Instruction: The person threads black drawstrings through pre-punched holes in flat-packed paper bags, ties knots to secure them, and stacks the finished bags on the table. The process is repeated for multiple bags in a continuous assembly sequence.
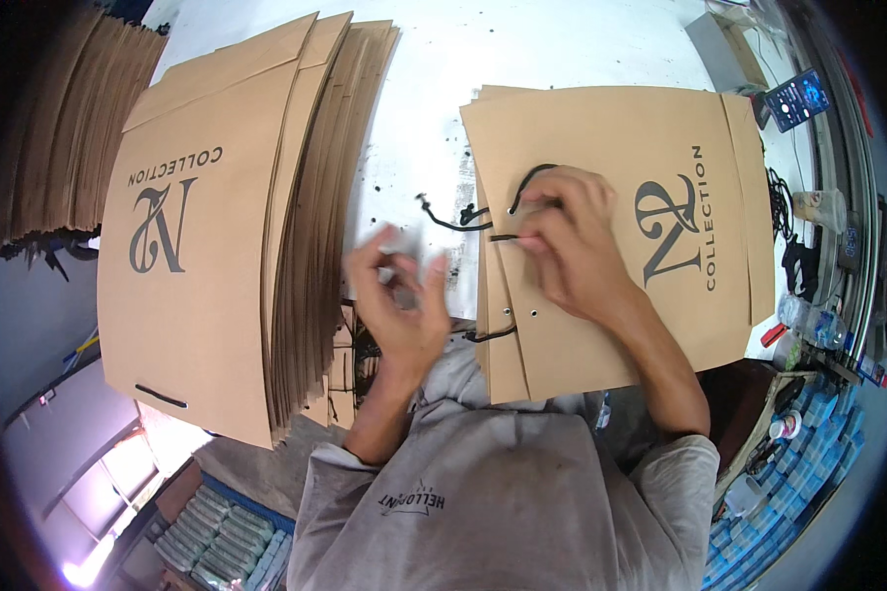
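Observation:
Flat brown paper bags [601,128] lie in a small stack at the right, with metal eyelets near their left edge. My right hand [577,236] is over the top bag, its fingers pinched on a black cord [503,237] beside the eyelets. Part of this cord loops up above the fingers. Another black cord [448,225] sticks out to the left from under the bag's edge, its end knotted. My left hand [401,300], a little blurred, hovers between the two stacks with fingers apart and nothing visible in it. A further black cord [493,336] runs from the lower eyelets.
A tall, fanned stack of brown paper bags [207,315] stands at the left, with more bags [74,128] behind it. On the white table [424,89] are dark specks. A phone [798,99], a plastic cup [820,210] and black cords [781,205] sit at the right edge.

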Motion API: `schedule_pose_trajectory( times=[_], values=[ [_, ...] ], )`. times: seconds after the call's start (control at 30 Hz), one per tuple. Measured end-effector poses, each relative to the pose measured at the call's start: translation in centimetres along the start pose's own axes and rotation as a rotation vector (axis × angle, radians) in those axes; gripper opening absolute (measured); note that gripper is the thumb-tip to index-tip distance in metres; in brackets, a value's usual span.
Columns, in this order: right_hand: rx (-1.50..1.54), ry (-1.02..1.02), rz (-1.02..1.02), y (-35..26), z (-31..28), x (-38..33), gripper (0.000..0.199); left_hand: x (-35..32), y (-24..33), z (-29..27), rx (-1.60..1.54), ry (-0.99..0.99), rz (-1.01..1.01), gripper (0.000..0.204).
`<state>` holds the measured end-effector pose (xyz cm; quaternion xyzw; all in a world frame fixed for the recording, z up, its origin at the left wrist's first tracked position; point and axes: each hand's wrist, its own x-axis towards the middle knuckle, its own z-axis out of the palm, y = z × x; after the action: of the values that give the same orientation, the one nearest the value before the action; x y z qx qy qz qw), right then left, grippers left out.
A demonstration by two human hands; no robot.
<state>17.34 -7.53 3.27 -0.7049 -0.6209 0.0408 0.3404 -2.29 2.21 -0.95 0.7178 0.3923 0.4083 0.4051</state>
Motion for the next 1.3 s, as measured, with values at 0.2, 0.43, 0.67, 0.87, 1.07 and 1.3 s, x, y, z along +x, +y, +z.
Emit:
schedule_pose_trajectory(
  times=[0.2,0.43,0.67,0.87,1.07,1.3],
  values=[
    [0.239,0.071,0.121,-2.0,-4.1,-3.7,0.015,-3.2,3.7,1.3,-0.185,-0.458,-0.231,0.056],
    [0.215,-0.002,0.112,-2.9,-2.8,-6.2,0.019,-0.8,2.6,1.1,-0.482,-0.559,-0.568,0.042],
    [0.155,-0.004,0.104,-3.1,-1.4,-5.5,0.014,-0.4,2.2,0.2,-0.537,-0.72,-0.375,0.053],
    [0.164,0.053,0.164,-3.1,-0.4,-5.8,0.014,-0.4,2.7,0.4,-0.606,-0.743,-0.475,0.057],
    [0.257,0.061,0.205,-2.2,0.0,-6.4,0.014,-0.4,1.8,0.5,-0.65,-0.753,-0.456,0.059],
    [0.159,0.246,0.256,-0.9,-0.4,-6.9,0.029,0.0,-0.1,-0.8,-0.342,-0.222,-0.222,0.03]
  ],
)
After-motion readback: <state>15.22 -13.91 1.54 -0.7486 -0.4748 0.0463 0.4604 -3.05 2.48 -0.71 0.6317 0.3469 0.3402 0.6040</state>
